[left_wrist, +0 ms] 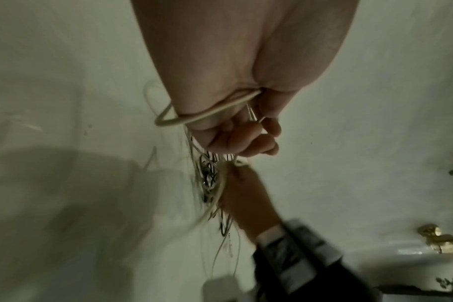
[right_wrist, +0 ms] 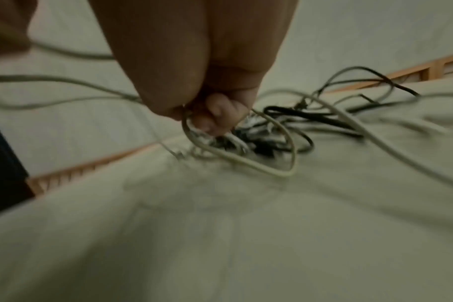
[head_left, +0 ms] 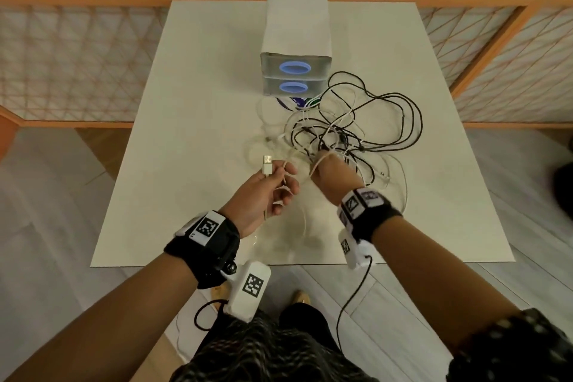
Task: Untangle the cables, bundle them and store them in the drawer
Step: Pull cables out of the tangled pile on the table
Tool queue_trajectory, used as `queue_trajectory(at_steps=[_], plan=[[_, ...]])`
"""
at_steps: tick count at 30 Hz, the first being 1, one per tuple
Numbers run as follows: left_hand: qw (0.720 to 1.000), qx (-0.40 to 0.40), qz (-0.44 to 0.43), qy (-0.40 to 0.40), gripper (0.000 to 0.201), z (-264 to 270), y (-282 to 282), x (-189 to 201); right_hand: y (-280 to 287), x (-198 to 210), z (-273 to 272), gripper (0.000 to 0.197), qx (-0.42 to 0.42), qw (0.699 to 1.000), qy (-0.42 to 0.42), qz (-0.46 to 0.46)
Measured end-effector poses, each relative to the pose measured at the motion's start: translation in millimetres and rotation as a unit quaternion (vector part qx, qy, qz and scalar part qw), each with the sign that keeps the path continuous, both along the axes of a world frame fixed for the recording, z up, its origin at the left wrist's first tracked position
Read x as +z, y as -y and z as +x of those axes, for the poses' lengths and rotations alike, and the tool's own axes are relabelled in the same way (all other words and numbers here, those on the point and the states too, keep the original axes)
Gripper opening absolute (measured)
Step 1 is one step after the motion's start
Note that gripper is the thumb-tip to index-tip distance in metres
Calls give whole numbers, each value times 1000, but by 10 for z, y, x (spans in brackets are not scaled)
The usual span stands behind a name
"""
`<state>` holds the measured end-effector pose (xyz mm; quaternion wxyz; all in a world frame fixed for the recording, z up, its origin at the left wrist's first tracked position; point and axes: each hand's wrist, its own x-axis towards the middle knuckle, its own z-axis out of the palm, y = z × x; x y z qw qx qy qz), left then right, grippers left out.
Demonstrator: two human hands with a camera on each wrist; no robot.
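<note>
A tangle of black and white cables (head_left: 347,130) lies on the white table (head_left: 192,102), in front of the drawer unit (head_left: 294,68). My left hand (head_left: 273,192) grips a white cable (left_wrist: 202,116) near its USB plug (head_left: 267,164), which sticks up past the thumb. To its right, my right hand (head_left: 331,174) has its fingers curled round white cable strands (right_wrist: 236,157) at the near edge of the tangle (right_wrist: 259,139). The black cable (head_left: 403,121) loops wide to the right. Both drawers are closed.
The drawer unit has two grey fronts with blue oval handles (head_left: 294,67). A printed wrapper (head_left: 294,102) lies just before it. An orange lattice railing (head_left: 77,56) runs behind and beside the table. Bare tabletop lies to the left.
</note>
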<state>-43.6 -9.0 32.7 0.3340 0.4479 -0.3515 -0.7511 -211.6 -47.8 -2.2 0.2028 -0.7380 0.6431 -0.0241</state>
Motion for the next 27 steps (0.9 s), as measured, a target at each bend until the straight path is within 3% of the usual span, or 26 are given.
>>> queue_trajectory(at_steps=[2,6,8,10,12,16,17,18,20,21,24,27], plan=[[1000,-9,-8,24,24,-31,-8,-14,182,275,11,25,-108,989,99,2],[999,-34,-31,29,28,-144,35,-19,375,544,22,23,-187,954,223,70],[998,-32,-31,36,28,-193,65,-39,366,532,11,15,-176,958,189,123],[998,-27,-33,46,27,-231,93,-86,282,501,-23,20,-194,952,176,156],[997,-28,-31,67,27,-259,101,-132,196,471,-91,27,-249,921,250,164],[992,-54,-39,111,24,-350,109,-196,42,503,-94,38,-352,825,386,216],[989,-68,-48,126,23,-374,111,-200,0,508,-82,40,-344,839,366,208],[985,-83,-59,142,24,-399,113,-206,-35,473,-86,43,-315,875,322,178],[981,-98,-69,154,24,-447,117,-204,-128,380,-135,31,-238,945,198,103],[983,-94,-65,145,26,-464,123,-207,-195,343,-168,25,-223,957,168,73],[998,-34,-5,58,34,-486,180,-205,-497,300,-274,20,-213,956,202,-7],[997,27,67,-30,32,-446,295,-206,-931,302,-346,13,-158,941,298,2]])
